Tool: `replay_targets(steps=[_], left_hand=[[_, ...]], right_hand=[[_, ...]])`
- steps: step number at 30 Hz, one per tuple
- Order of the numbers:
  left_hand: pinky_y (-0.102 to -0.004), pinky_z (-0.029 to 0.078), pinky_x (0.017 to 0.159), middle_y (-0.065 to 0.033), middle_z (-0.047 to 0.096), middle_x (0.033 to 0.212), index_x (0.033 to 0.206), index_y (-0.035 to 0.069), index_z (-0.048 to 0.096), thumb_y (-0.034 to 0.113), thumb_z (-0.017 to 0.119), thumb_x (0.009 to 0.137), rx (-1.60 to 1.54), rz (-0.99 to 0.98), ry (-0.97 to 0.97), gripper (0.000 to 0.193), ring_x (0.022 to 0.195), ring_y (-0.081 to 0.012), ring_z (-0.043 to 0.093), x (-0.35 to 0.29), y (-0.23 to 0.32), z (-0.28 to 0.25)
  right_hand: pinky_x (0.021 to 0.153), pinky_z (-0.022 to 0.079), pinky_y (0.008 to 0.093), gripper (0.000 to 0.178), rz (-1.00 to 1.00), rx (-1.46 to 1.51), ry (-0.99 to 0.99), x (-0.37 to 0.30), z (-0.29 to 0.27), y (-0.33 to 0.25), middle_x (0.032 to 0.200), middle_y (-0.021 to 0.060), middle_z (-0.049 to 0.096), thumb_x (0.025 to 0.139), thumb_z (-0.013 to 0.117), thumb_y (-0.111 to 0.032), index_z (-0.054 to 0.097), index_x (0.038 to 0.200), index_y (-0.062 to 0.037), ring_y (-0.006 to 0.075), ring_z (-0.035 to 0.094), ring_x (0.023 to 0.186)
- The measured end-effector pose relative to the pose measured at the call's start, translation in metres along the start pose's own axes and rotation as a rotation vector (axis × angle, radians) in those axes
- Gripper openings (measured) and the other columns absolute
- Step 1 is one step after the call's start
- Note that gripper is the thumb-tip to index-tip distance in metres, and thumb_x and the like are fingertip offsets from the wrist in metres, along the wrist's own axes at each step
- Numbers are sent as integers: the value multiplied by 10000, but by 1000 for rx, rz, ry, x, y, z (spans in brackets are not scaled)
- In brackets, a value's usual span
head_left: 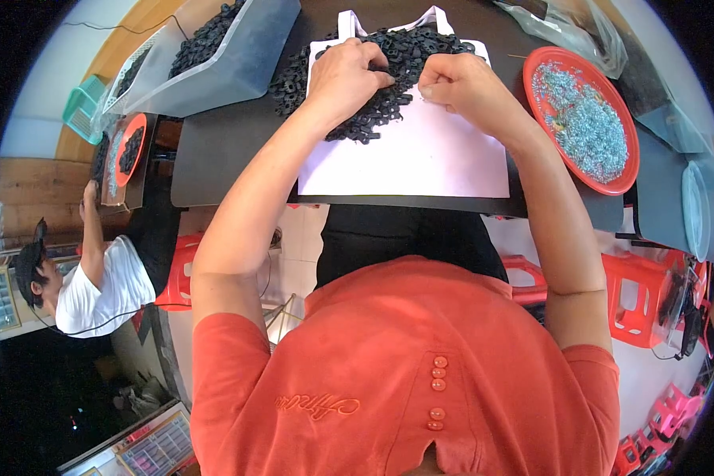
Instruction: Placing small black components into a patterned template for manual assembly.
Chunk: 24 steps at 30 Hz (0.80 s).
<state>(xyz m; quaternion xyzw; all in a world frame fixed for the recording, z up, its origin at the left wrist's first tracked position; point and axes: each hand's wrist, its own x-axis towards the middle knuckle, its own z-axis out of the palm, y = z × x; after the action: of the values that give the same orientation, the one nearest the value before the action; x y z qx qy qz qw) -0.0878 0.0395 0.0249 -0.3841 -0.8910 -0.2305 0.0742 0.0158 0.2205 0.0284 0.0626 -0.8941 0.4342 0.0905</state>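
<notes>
A pile of small black parts (377,119), rubbery in look, covers the far half of a white bag-like sheet with two handles (404,166) on the table. My left hand (345,79) rests at the pile's left side, its fingers curled in and the thumb bent toward them, with a small black part apparently between them. Just right of the pile, my right hand (460,87) is closed in a pinch over the sheet. Whatever lies between those fingertips is too small to name.
To the right sits a red plate (535,119) of tiny bluish-silver pieces, with a clear plastic bag (567,32) beyond it. A translucent bin (250,67) holding more black parts stands left. At another table, a person in white (111,282) works by a red plate (139,127).
</notes>
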Motion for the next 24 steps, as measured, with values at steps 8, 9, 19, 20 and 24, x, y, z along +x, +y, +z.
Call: replay_targets(steps=[8, 9, 19, 20, 24], left_hand=[[-371, 473, 748, -100, 619, 871, 873, 53, 700, 232, 739, 744, -20, 71, 66, 224, 821, -260, 618, -2, -2, 4], [-369, 472, 752, -98, 617, 873, 868, 53, 699, 228, 740, 744, -29, 73, 63, 218, 821, -257, 614, -3, 0, 5], [-220, 450, 534, -25, 642, 755, 892, -2, 666, 48, 724, 801, -817, -104, 78, 119, 637, -90, 582, -23, 19, -6], [-220, 450, 534, -25, 642, 755, 892, -2, 666, 48, 724, 801, -818, -103, 79, 119, 637, -90, 582, -25, 23, -7], [-211, 436, 506, -49, 634, 758, 947, -35, 643, -1, 677, 826, -1056, -253, 25, 130, 591, -96, 554, -35, 33, -9]], right_hand=[[514, 436, 270, 93, 121, 295, 61, 3, -5, -1, 597, 33, 575, 752, 636, -105, 646, 762, -14, 97, 547, 554], [514, 436, 270, 93, 123, 293, 61, 3, -4, 0, 597, 33, 575, 752, 636, -105, 646, 762, -14, 97, 547, 554], [496, 401, 209, 103, 36, 494, 173, 0, -1, -10, 640, -1, 577, 816, 643, -112, 662, 811, -11, 49, 512, 565], [507, 404, 204, 104, 26, 528, 177, -1, -1, -13, 652, -6, 580, 827, 643, -117, 665, 820, -15, 45, 514, 579], [527, 404, 193, 99, 4, 566, 156, -1, 2, -16, 671, -14, 581, 833, 635, -115, 665, 833, -21, 37, 514, 605]])
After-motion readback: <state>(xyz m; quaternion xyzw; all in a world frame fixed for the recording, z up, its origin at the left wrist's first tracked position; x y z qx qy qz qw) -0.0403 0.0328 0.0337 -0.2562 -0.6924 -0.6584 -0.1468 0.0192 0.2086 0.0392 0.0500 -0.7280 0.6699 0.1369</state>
